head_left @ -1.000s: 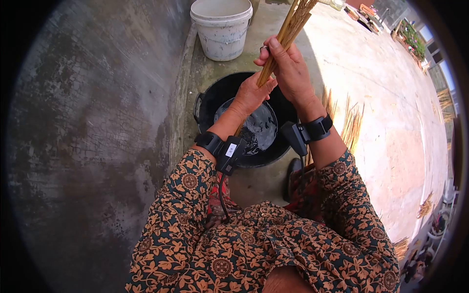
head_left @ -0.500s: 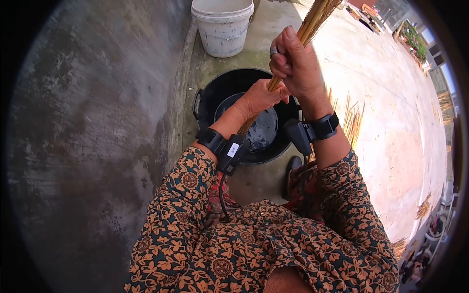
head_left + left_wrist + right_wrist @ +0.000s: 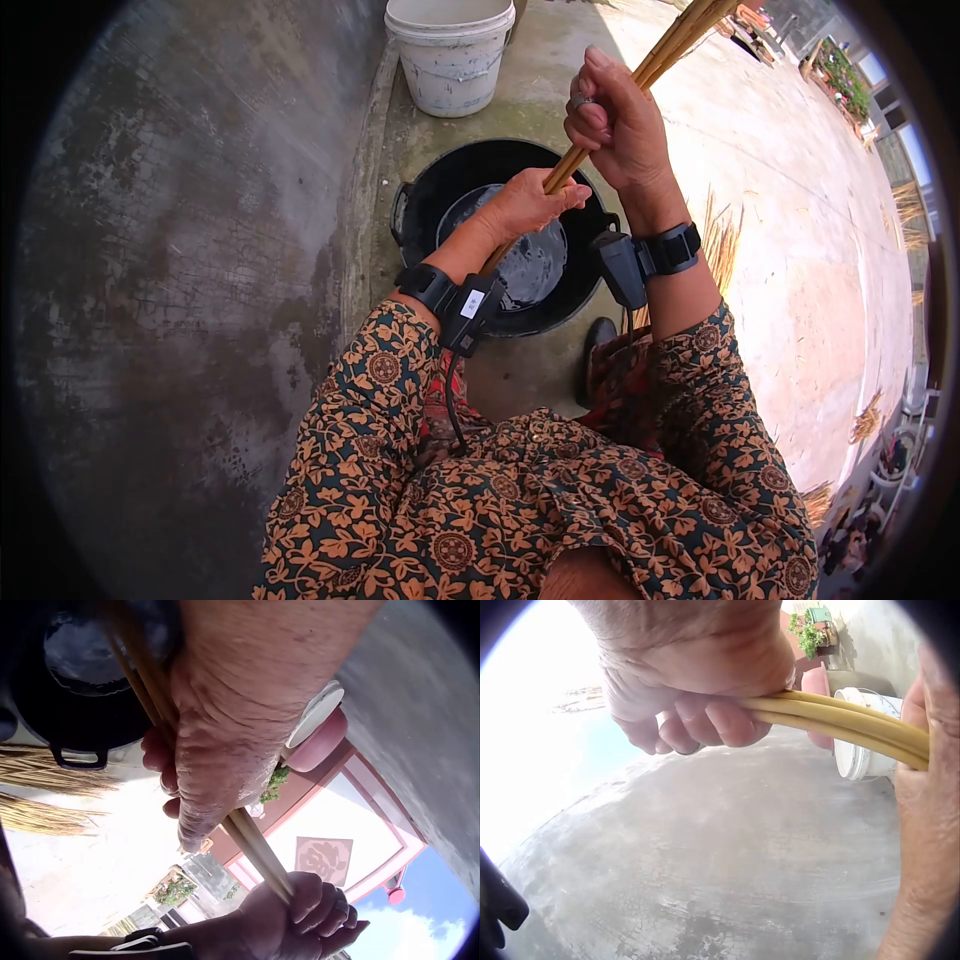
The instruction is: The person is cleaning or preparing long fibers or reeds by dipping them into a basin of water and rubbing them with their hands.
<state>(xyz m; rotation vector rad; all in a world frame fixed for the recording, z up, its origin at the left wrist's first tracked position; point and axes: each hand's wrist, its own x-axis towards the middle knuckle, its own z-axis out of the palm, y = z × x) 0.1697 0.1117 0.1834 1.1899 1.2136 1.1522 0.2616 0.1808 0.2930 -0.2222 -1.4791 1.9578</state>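
Observation:
A slim bundle of yellow-brown straw stalks (image 3: pixel 690 32) slants from lower left to upper right in the head view, held in both hands over a black tub (image 3: pixel 425 190). My left hand (image 3: pixel 527 205) grips it low down. Higher up, my right hand (image 3: pixel 628 130) has its fingers curled round the stalks. A short bare length of stalks (image 3: pixel 847 724) shows between the hands in the right wrist view. The lower ends pass behind the left wrist camera. Dark liquid (image 3: pixel 535 265) with a shiny surface lies in the tub.
A white bucket (image 3: pixel 455 65) stands beyond the tub, close to the grey wall (image 3: pixel 200 250) on the left. More straw (image 3: pixel 720 240) lies on the sunlit concrete (image 3: pixel 800 270) to the right. A dark shoe (image 3: pixel 600 345) is near the tub's front right.
The stalks have swung over to the right and slid through, so their feathery part has left the view. My right hand has moved right and a little upward; the left has shifted slightly right.

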